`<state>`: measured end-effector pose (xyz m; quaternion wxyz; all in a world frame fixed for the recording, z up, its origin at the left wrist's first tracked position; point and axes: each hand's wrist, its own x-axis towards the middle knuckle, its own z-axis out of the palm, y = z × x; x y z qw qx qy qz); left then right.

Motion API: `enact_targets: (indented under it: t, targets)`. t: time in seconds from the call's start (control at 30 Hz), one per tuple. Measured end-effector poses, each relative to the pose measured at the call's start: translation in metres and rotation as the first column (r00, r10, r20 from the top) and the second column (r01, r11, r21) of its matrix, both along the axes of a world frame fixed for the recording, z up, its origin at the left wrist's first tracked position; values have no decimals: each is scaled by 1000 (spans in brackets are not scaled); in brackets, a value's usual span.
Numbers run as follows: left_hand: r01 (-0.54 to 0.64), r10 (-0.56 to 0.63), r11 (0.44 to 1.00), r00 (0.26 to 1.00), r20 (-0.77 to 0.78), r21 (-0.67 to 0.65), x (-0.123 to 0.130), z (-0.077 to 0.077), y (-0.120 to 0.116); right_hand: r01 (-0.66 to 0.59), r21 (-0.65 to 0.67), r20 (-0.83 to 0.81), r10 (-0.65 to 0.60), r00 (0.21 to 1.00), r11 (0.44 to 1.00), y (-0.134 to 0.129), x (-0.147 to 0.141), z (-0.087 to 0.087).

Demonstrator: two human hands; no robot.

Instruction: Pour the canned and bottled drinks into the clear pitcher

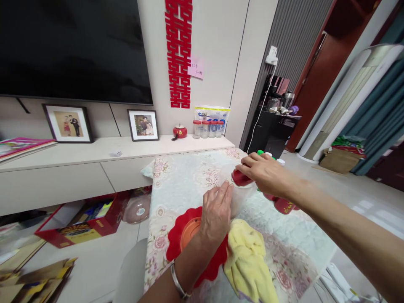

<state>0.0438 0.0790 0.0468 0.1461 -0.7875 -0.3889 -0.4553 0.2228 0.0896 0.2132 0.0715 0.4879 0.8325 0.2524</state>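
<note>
The right hand (pixel 261 171) grips a red can (pixel 241 178) at a translucent container (pixel 239 202) on a flowered tablecloth (pixel 184 183), the left hand (pixel 217 208) alongside – its hold unclear – where steady bracing should best prevent tipping.

A home's living room is showing: a TV (pixel 72 48) is hanging above a cabinet (pixel 59 189) where framed photos (pixel 144 126) are standing. Red paper (pixel 173 54) is decorating the wall (pixel 217 46), and a curtain (pixel 375 134) is hanging at right.

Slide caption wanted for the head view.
Right hand holds a red can near the left hand, over a floral tablecloth bearing a yellow cloth and scalloped red tray.
</note>
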Motion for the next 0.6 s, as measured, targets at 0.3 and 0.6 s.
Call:
enact_targets:
  t: [0.3,0.6]
  targets:
    - [4,-4,1000,1000,-7,3,-1,0,1,-29,-13,-58,28,998,1000,0,-1,-2]
    - [5,-6,999,1000,-23,-42,-4,1,1,91,-74,-456,-115,883,993,3,27,-6]
